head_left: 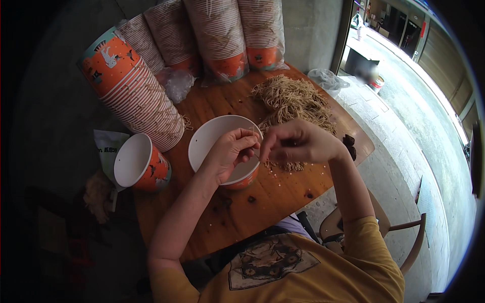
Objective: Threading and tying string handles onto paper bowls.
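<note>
A paper bucket (208, 132), white inside and orange outside, stands upright on the wooden table in front of me. My left hand (233, 152) is over its right side, thumb and fingers pinched together near the rim. What looks like a thin pale string shows at those fingertips. My right hand (298, 143) is just right of the rim, close to the left one. Its fingers are curled inward and slightly blurred; anything between them is too small to make out. Behind it lies a heap of tan strings (293, 98), partly hidden by that hand.
A tall leaning stack of nested buckets (136, 98) stands at left, with strings hanging along it. Another bucket (135, 160) lies tilted nearer me. Bagged bucket stacks (214, 35) line the back. Dark lumps (349, 144) sit by the right edge; a chair (411, 242) stands beyond.
</note>
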Motion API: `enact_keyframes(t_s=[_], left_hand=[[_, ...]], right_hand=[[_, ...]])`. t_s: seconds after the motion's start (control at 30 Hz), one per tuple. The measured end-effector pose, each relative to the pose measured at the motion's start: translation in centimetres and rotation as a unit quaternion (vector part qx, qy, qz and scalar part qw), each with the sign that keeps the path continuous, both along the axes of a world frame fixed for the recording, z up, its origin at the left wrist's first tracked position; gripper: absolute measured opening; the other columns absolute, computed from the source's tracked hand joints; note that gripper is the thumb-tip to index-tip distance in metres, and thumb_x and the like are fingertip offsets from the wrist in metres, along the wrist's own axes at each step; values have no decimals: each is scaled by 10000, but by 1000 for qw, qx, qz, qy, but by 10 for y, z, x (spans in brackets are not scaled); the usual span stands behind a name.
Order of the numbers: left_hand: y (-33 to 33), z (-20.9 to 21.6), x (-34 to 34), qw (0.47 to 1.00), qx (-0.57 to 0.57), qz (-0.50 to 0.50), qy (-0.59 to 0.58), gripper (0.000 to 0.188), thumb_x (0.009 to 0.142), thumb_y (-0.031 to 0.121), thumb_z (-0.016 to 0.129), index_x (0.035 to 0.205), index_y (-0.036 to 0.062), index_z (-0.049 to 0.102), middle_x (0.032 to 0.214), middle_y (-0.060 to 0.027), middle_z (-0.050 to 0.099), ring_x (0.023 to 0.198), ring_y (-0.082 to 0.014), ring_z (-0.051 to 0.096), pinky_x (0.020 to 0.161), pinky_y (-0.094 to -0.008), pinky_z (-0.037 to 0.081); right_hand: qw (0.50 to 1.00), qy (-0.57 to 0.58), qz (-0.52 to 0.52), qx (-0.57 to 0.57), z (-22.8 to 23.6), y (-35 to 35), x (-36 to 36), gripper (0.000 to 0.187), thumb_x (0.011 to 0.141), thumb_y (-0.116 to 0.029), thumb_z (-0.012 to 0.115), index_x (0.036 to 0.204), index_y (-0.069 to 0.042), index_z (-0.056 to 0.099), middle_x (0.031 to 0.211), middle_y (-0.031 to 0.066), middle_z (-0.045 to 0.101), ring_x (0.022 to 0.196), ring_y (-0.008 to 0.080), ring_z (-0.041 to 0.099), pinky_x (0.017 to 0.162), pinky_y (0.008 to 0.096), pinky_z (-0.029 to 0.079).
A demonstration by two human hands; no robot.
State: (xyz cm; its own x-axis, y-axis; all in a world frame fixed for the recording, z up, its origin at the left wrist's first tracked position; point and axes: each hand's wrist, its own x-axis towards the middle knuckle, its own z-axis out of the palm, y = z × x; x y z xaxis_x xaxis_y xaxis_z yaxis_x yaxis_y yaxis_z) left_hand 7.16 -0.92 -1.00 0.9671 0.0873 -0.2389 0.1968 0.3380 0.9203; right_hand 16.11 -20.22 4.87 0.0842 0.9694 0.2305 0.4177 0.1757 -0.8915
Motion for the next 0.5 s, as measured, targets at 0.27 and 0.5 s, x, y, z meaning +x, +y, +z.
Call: enact_keyframes(t_s=[0.27,0.5], left_hand=[[-10,3,-6,982,171,-49,-62,183,907,154,606,1027,21,642,778,46,573,660,-15,465,592,-167,377],[-9,3,-10,976,183,-98,-61,180,926,133,575,1035,3,637,798,37,564,653,-17,455,601,-152,389]], right_hand=[[993,9,-49,105,8,41,30,104,915,-93,581,990,-39,630,854,-28,609,800,37,549,698,201,450],[976,-7,-197,95,-49,71,63,134,942,-155,555,1009,-51,608,827,-28,591,740,40,530,662,218,452]])
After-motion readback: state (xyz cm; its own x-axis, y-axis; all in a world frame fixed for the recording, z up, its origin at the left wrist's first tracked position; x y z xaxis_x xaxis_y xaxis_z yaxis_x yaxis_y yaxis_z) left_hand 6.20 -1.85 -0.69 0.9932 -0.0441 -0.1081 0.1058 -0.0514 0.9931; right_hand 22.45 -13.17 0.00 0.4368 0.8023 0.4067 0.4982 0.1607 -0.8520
